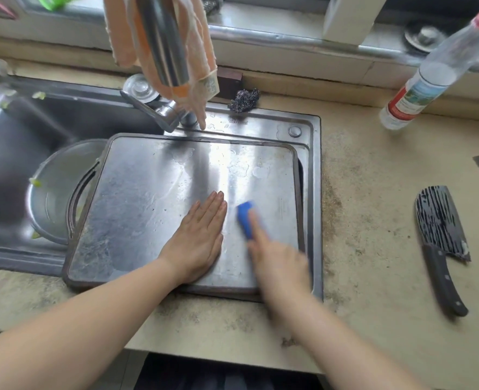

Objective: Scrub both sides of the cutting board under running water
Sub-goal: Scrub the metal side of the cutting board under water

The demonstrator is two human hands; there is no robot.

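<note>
A steel-faced cutting board [148, 198] with a dark rim and a handle slot at its left lies flat across the right part of the sink. Its surface is wet and streaked. My left hand [198, 237] rests flat on the board near its front edge, fingers together and pointing away. My right hand [277, 263], blurred by motion, presses a blue sponge [246, 218] against the board just right of my left hand. The faucet spout [162, 43] hangs above the board's back edge; I cannot tell whether water is running.
A metal bowl [55, 190] sits in the sink basin [13, 153] under the board's left end. An orange cloth [201, 66] drapes over the faucet. Steel wool [244, 99] lies behind the sink. A clear bottle [429, 74] and a cleaver [440, 235] are on the counter at right.
</note>
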